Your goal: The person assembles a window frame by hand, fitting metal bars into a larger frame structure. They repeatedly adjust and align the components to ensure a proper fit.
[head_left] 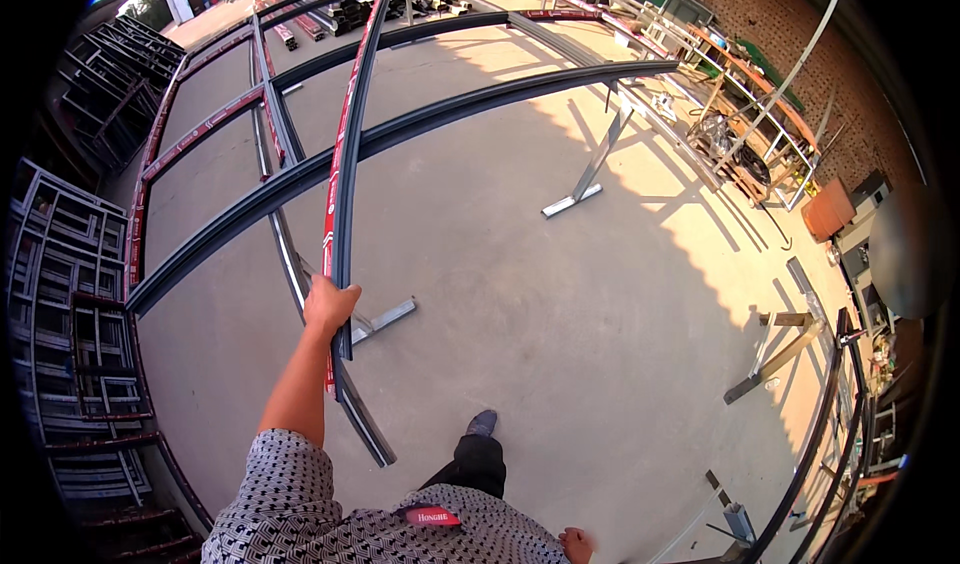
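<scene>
My left hand (331,306) is closed around the near end of a long dark metal profile (346,189) with red protective film along one side. This profile runs away from me and lies across a long dark crosswise bar (450,109). Below my left hand, the end of another dark profile (365,424) slants toward my feet. A silver stand foot (385,320) shows just right of the held profile. My right hand (576,545) hangs low at the bottom edge beside my patterned shirt. Only a small part of it shows, and its fingers are not clear.
More red-filmed frame bars (205,126) spread out at the left. Stacked metal frames (70,254) line the left side. A stand (590,169) bears the crosswise bar's right end. Another low stand (775,359) and curved dark bars (815,444) are at the right, near a brick wall (800,24).
</scene>
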Demonstrator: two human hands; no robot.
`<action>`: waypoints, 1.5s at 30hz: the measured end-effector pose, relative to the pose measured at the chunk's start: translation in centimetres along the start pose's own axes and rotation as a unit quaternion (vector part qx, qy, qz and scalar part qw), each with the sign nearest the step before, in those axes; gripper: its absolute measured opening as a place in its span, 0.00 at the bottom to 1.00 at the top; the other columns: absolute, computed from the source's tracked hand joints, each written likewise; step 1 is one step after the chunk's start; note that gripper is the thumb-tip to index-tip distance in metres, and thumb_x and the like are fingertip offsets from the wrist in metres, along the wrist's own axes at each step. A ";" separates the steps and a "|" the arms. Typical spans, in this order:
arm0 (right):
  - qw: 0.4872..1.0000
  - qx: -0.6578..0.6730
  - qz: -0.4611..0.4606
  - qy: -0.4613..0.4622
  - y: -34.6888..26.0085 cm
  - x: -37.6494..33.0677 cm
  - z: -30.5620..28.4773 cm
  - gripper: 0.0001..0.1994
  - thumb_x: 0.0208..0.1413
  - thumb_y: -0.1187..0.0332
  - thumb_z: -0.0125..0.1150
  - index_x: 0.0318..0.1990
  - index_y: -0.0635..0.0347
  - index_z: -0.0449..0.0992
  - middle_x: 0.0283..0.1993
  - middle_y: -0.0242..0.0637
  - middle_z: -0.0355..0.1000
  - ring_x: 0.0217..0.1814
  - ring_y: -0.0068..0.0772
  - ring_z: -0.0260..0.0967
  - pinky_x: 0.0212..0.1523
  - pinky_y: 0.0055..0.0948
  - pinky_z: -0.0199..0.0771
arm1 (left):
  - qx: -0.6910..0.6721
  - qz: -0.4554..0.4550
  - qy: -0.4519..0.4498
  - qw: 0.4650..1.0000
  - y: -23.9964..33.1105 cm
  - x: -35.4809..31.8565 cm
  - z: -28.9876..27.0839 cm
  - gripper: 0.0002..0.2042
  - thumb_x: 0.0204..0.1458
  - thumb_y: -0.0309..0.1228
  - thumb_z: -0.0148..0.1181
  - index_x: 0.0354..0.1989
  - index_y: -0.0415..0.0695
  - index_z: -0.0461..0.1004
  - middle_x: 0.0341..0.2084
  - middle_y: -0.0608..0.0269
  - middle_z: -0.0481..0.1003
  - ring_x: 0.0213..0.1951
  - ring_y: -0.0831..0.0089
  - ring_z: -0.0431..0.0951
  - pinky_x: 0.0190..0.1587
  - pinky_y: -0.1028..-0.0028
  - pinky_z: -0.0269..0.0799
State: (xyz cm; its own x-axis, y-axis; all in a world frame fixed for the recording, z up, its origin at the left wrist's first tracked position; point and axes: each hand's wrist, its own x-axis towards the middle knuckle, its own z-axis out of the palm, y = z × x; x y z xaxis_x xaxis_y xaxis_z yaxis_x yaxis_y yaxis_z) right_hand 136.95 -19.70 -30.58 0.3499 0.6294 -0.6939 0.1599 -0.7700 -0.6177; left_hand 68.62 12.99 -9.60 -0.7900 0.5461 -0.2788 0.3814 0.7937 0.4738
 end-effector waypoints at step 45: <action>0.980 -0.088 -0.043 -0.170 -60.8 43.8 17.3 0.07 0.69 0.69 0.60 0.44 0.62 0.82 0.34 0.36 0.79 0.30 0.26 0.76 0.30 0.27 0.79 | 0.040 0.209 0.285 0.935 23.9 11.5 9.7 0.26 0.54 0.29 0.69 0.61 0.38 0.73 0.60 0.40 0.73 0.61 0.41 0.74 0.62 0.51 0.75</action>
State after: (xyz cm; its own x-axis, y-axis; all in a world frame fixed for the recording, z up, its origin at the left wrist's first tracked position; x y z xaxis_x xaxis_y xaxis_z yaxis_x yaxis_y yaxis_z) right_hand 126.60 56.54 -29.79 0.0042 0.6686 -0.7436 0.3429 -0.6995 -0.6270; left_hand 73.28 40.83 -9.62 -0.6820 0.6002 0.4179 0.7312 0.5722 0.3714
